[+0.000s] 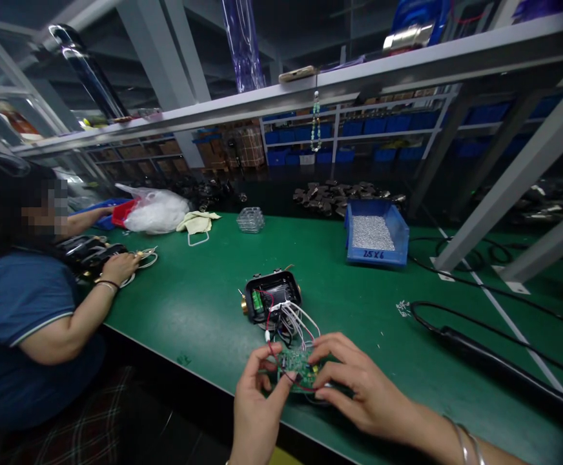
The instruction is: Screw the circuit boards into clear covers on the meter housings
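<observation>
A green circuit board (pixel 291 361) is held near the table's front edge. My left hand (pixel 261 394) grips its left side between thumb and fingers. At the board's right side, the fingers of my right hand (pixel 347 378) are closed around its edge and a red wire. Just beyond lies an open black housing (pixel 281 290) with a brass fitting (pixel 244 304) on its left and a green part inside. White, red and black wires run from the housing to the board. A white connector (pixel 268 336) sits on the red wire.
A blue bin (pixel 377 254) of small screws stands at the back right. A black cabled tool (pixel 475 349) lies on the right. A clear plastic tray (pixel 250 220), yellow cloth (pixel 197 223) and white bag (pixel 158 212) are further back. A person (pixel 34 310) works at the left beneath the shelf.
</observation>
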Demonstrator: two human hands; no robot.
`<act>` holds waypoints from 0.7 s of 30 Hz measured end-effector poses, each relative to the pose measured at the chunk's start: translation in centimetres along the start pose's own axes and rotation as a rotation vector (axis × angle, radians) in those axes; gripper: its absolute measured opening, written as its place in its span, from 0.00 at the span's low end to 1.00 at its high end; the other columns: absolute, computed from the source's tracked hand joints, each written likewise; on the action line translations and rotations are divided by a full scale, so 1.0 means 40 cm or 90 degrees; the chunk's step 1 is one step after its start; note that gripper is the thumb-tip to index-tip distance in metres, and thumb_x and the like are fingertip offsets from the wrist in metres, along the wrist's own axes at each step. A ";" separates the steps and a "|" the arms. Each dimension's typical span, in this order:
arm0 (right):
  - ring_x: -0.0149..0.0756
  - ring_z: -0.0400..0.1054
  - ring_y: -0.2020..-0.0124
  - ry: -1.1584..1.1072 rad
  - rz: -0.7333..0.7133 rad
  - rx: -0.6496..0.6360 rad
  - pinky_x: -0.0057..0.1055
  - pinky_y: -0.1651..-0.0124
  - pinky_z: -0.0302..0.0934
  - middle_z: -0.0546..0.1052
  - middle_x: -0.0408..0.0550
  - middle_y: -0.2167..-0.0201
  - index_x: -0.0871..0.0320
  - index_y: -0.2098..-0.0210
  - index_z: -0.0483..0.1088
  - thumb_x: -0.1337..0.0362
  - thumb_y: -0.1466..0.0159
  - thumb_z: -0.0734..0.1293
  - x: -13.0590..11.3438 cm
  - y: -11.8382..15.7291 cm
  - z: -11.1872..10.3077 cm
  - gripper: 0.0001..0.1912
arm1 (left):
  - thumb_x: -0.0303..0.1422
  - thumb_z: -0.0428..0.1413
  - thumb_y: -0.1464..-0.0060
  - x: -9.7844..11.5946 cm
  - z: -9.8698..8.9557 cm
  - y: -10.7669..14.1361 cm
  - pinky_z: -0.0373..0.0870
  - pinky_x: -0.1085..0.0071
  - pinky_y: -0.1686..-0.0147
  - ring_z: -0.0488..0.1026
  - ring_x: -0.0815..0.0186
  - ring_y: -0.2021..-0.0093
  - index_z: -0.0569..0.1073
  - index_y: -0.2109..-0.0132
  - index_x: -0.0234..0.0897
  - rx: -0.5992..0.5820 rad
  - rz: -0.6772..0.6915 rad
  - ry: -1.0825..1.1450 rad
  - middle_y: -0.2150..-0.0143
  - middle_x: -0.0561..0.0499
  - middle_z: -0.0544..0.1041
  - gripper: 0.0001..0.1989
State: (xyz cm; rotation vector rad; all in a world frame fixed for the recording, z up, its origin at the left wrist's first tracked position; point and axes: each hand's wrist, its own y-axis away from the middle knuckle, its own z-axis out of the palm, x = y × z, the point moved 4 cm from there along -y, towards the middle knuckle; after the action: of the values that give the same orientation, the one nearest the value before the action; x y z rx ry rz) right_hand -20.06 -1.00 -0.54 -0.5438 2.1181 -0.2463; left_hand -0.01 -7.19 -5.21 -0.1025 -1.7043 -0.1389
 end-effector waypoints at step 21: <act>0.43 0.61 0.40 -0.115 0.223 0.146 0.48 0.39 0.57 0.70 0.44 0.47 0.44 0.65 0.80 0.69 0.38 0.74 -0.090 -0.030 0.000 0.09 | 0.49 0.65 0.47 0.012 0.122 0.060 0.79 0.66 0.55 0.75 0.63 0.61 0.85 0.61 0.38 0.003 0.112 -0.001 0.48 0.42 0.73 0.18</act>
State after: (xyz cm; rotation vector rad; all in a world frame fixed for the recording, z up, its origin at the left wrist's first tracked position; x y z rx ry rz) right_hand -17.94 -0.37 2.54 -0.0538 1.9379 -0.2262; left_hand -4.49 -4.08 -5.33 -0.2484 -1.6884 -0.0044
